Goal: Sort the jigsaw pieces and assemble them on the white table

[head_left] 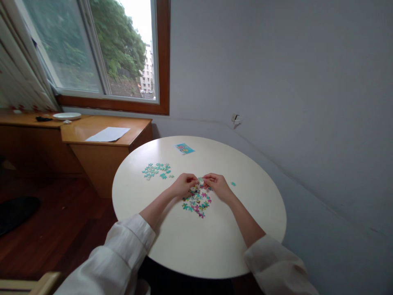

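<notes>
Between the fingertips of both my hands is a small pale jigsaw puzzle piece (201,180). My left hand (185,184) pinches at its left side, fingers curled. My right hand (216,185) pinches at its right side, also with fingers closed. Just under and in front of the hands lies a loose pile of multicoloured puzzle pieces (197,203), partly covered by my fingers. A group of mostly turquoise puzzle pieces (156,170) is spread to the left of my left hand. One single turquoise piece (233,184) lies to the right of my right hand.
The round white table (184,246) carries a colourful picture card (185,148) near its far edge. Beyond it at the left, a wooden desk (76,127) holds a paper sheet (109,134) and a white plate (66,116). A wall with a socket (236,119) stands behind the table.
</notes>
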Action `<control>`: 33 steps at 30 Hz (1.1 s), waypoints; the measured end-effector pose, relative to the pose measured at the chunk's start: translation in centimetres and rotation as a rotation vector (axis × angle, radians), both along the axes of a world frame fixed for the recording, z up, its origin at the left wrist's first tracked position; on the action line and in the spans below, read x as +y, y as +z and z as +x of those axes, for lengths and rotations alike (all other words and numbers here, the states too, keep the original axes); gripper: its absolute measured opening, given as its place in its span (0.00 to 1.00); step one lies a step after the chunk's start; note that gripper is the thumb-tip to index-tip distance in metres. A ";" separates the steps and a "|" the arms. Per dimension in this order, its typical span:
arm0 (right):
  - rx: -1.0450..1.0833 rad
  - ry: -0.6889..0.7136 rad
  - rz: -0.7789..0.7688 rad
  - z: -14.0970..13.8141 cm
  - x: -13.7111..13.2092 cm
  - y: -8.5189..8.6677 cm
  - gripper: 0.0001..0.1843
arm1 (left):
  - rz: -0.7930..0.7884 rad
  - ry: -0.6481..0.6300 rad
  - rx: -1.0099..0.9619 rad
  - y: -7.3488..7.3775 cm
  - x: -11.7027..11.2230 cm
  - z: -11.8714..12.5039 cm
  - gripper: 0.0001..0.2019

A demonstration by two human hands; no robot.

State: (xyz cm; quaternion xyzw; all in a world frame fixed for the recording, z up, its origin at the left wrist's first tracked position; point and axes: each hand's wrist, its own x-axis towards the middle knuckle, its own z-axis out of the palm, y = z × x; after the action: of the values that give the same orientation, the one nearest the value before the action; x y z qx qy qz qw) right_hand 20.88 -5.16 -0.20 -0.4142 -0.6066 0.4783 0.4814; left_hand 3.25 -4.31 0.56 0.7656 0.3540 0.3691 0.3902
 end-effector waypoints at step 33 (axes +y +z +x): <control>-0.093 -0.007 0.035 -0.1 -0.3 0.2 0.14 | 0.007 0.039 0.024 0.1 -0.1 0.1 0.11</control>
State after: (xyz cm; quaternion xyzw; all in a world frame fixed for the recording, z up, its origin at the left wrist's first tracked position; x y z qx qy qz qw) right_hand 20.79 -5.46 -0.04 -0.4296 -0.6350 0.4462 0.4616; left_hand 3.38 -4.45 0.69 0.7644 0.3721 0.3687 0.3761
